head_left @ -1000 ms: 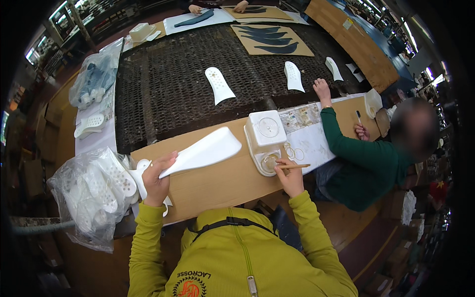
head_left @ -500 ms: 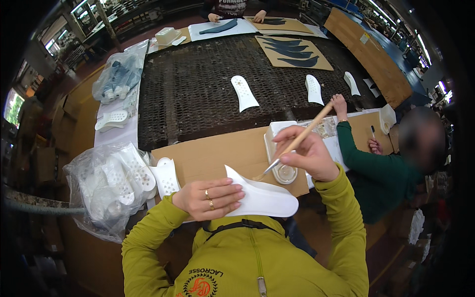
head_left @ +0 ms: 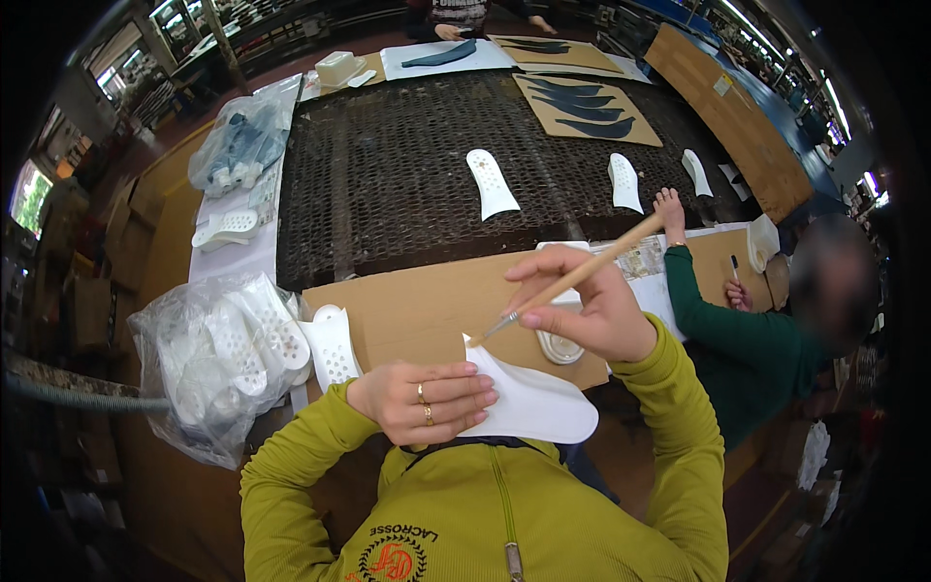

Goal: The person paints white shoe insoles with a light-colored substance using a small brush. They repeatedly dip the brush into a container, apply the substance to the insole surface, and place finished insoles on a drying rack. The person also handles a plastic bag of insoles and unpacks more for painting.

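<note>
My left hand (head_left: 424, 402), with two rings on its fingers, grips a white shoe insole (head_left: 543, 400) close to my body. Its fingers lie over the upper side; the thumb is hidden. A wooden-handled paintbrush (head_left: 613, 254) is pinched in my right hand (head_left: 593, 308). Its bristles are at the pointed corner of the insole, on the far side from me. Just beyond the insole, partly behind my right hand, stands a white plastic tub (head_left: 560, 348). Cardboard (head_left: 417, 304) lies beneath the work.
A clear bag (head_left: 208, 378) of white perforated insoles lies on the left, another perforated insole (head_left: 333, 344) beside it. Several white insoles, one nearest (head_left: 492, 184), rest on the dark mesh conveyor (head_left: 388, 189). A green-sleeved co-worker (head_left: 742, 335) reaches in from the right; another person (head_left: 461, 15) works at the far end.
The brush has moved left along the insole's edge to its pointed corner, with my right hand. The left hand keeps its hold. The whole view has shifted slightly.
</note>
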`<state>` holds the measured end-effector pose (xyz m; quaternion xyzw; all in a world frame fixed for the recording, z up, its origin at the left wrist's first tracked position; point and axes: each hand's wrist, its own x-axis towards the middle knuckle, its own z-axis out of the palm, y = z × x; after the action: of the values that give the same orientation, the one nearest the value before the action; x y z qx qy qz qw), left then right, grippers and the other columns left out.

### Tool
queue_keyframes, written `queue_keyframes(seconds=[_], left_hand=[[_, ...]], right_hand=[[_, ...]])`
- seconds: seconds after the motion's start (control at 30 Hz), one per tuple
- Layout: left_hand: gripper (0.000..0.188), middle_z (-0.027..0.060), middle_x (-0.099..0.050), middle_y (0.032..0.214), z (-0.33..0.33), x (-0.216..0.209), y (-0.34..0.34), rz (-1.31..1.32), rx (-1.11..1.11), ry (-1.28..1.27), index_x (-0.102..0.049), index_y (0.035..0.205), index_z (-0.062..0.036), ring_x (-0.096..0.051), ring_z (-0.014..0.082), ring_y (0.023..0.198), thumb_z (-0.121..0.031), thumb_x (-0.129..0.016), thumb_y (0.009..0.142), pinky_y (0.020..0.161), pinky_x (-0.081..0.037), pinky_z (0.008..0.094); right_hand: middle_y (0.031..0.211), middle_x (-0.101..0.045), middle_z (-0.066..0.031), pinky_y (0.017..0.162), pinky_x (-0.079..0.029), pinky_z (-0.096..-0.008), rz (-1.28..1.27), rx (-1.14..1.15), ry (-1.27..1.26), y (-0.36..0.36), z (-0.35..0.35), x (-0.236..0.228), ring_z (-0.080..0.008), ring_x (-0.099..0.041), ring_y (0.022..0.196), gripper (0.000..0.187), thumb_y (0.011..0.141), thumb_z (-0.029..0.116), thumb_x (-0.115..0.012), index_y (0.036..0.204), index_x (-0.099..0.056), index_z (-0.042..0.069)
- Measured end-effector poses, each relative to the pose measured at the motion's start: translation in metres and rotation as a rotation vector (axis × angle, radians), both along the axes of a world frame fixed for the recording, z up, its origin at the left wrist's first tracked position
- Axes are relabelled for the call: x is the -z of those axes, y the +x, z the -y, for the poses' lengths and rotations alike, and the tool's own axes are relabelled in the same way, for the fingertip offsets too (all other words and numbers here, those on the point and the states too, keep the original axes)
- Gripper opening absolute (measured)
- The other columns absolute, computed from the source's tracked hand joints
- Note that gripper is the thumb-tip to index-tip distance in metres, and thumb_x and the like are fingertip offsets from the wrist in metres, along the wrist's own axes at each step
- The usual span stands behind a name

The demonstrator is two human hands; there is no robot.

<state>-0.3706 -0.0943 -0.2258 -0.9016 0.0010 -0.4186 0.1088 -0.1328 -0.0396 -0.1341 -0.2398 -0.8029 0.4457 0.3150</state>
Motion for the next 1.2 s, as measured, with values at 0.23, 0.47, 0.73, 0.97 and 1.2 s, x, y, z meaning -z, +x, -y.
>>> queue_keyframes(seconds=[0.23, 0.47, 0.73, 0.97, 1.2], left_hand=[[0.011, 0.0149, -0.068, 0.106, 0.002, -0.001, -0.016, -0.007, -0.105, -0.057, -0.068, 0.091, 0.0001, -0.066, 0.0271, 0.103, -0.003, -0.063, 0.081, 0.094, -0.053, 0.0399], [0.015, 0.0130, -0.068, 0.107, 0.002, -0.006, -0.032, 0.006, -0.198, -0.062, -0.068, 0.090, -0.0035, -0.063, 0.0268, 0.106, -0.002, -0.069, 0.075, 0.093, -0.054, 0.0423], [0.019, 0.0128, -0.068, 0.108, 0.002, -0.002, -0.050, 0.056, -0.326, -0.008, -0.065, 0.096, -0.0035, -0.063, 0.0273, 0.106, -0.003, -0.067, 0.077, 0.091, -0.055, 0.0419], [0.021, 0.0110, -0.068, 0.108, 0.003, 0.009, -0.060, 0.160, -0.477, -0.038, -0.066, 0.096, -0.0045, -0.062, 0.0262, 0.106, -0.002, -0.068, 0.075, 0.092, -0.054, 0.0420], [0.020, 0.0091, -0.069, 0.106, 0.006, 0.016, -0.052, 0.173, -0.610, -0.042, -0.068, 0.096, -0.0054, -0.063, 0.0235, 0.103, -0.005, -0.069, 0.075, 0.091, -0.053, 0.0386]], right_hand=[[0.090, -0.068, -0.0014, 0.085, -0.039, -0.0321, 0.190, -0.045, 0.229, 0.014, 0.009, 0.003, -0.0152, -0.059, 0.092, 0.035, 0.079, 0.015, -0.075, 0.111, -0.063, 0.007], [0.091, -0.071, -0.0020, 0.086, -0.039, -0.0316, 0.194, -0.015, 0.072, 0.037, 0.011, 0.000, -0.0130, -0.059, 0.089, 0.037, 0.081, 0.014, -0.073, 0.115, -0.061, 0.006], [0.093, -0.071, -0.0058, 0.090, -0.043, -0.0315, 0.066, 0.120, -0.096, 0.062, 0.015, 0.006, -0.0131, -0.062, 0.094, 0.036, 0.083, 0.007, -0.070, 0.117, -0.058, 0.002], [0.090, -0.071, -0.0048, 0.085, -0.042, -0.0319, -0.013, 0.422, 0.121, 0.049, 0.025, 0.040, -0.0168, -0.061, 0.083, 0.031, 0.081, 0.008, -0.072, 0.110, -0.063, 0.004], [0.079, -0.068, 0.0019, 0.083, -0.035, -0.0392, 0.119, 0.662, 0.751, 0.011, 0.049, 0.058, -0.0179, -0.057, 0.075, 0.028, 0.072, 0.009, -0.078, 0.100, -0.070, 0.008]])
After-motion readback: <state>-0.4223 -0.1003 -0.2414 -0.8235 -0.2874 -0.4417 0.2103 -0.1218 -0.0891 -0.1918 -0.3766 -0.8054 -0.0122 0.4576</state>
